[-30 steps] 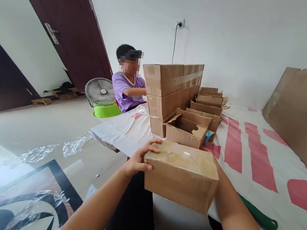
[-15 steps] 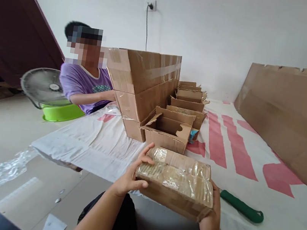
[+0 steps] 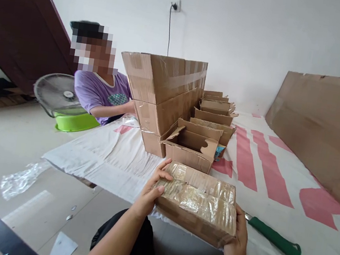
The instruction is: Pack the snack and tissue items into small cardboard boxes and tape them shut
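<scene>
Between my two hands is a cardboard box (image 3: 197,202), closed and covered with shiny clear tape, held at the near edge of the cloth-covered table. My left hand (image 3: 152,189) grips its left end, thumb on the near upper edge and fingers over the top. My right hand (image 3: 238,238) is wrapped round the right end, its fingers partly hidden behind the box. Just right of that hand lies a knife with a green handle (image 3: 275,237); its blade is mostly hidden. An open-topped cardboard box (image 3: 189,158) stands just beyond the taped one.
Stacked cardboard boxes (image 3: 167,80) rise at the middle, with a row of open boxes (image 3: 214,117) beside them. A large cardboard sheet (image 3: 322,133) stands at the right. Across the table sits a person in a purple shirt (image 3: 98,91), near a fan (image 3: 63,94). Plastic wrap (image 3: 23,180) lies on the floor.
The view has turned slightly left, so the surroundings sit further right. My left thumb has moved up onto the taped box's upper edge. The other person's head has turned.
</scene>
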